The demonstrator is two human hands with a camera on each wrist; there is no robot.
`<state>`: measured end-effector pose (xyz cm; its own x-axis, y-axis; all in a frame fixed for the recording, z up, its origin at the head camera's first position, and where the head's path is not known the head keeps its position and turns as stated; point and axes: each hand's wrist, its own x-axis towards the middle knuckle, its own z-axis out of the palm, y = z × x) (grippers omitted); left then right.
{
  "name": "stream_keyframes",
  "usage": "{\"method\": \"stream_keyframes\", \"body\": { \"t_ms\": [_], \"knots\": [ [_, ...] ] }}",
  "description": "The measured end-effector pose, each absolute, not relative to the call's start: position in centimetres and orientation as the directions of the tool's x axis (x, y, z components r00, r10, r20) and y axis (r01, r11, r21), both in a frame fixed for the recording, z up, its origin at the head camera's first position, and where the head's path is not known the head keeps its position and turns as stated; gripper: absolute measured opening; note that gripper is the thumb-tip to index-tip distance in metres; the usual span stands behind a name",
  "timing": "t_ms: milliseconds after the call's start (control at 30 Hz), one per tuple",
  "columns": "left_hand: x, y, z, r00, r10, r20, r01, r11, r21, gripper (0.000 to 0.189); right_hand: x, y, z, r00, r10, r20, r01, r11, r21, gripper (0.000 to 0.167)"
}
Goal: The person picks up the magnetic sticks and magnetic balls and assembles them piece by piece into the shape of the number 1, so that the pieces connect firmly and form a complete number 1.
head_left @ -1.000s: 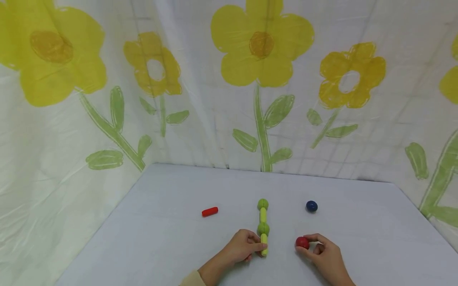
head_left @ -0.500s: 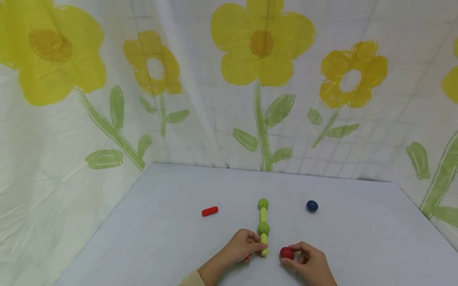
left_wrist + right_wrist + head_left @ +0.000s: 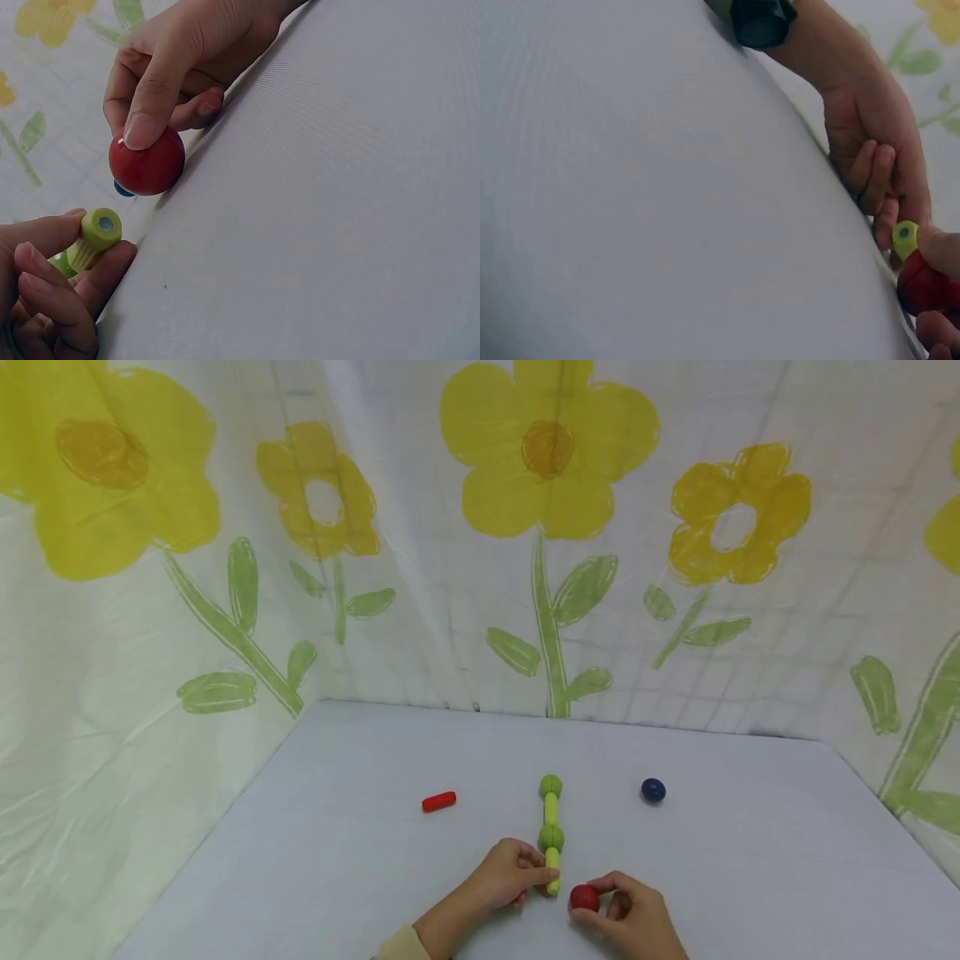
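Observation:
In the head view my left hand (image 3: 506,872) pinches the near yellow-green stick (image 3: 552,858) of a straight chain lying on the table. The chain runs away from me: this stick, a green ball (image 3: 551,837), a second yellow-green stick (image 3: 551,810), then another green ball (image 3: 551,786). A grey round spot marks the stick's free end (image 3: 106,223) in the left wrist view. Between thumb and fingers my right hand (image 3: 632,917) holds a red ball (image 3: 584,899), just right of that free end, with a small gap between them. In the right wrist view the red ball (image 3: 922,286) partly overlaps the stick.
A red stick (image 3: 438,802) lies on the white table (image 3: 337,860) left of the chain. To the chain's right, farther back, sits a dark blue ball (image 3: 653,790). Behind the table hangs a flower-printed curtain (image 3: 420,635).
My right hand has carried the red ball leftward and nearer to me, close to the chain's near end. The left hand has kept its pinch on the stick in the same place.

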<state>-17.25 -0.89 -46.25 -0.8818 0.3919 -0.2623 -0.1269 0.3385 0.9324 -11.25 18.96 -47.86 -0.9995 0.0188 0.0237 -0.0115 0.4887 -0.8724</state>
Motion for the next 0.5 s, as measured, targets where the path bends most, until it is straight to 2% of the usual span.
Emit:
{"method": "stream_keyframes", "body": {
  "t_ms": [200,500],
  "knots": [
    [-17.2,-0.9,-46.1,-0.886,0.387,-0.255,-0.122,0.337,0.934,0.016,-11.0,18.0,-48.0,-0.997,-0.021,0.068,-0.07,0.461,-0.885,0.033],
    [-17.2,-0.7,-46.3,-0.888,0.39,-0.245,-0.117,0.323,0.939,0.015,-10.7,16.8,-48.1,-0.999,-0.032,0.044,-0.054,0.441,-0.896,0.034]
  ]
}}
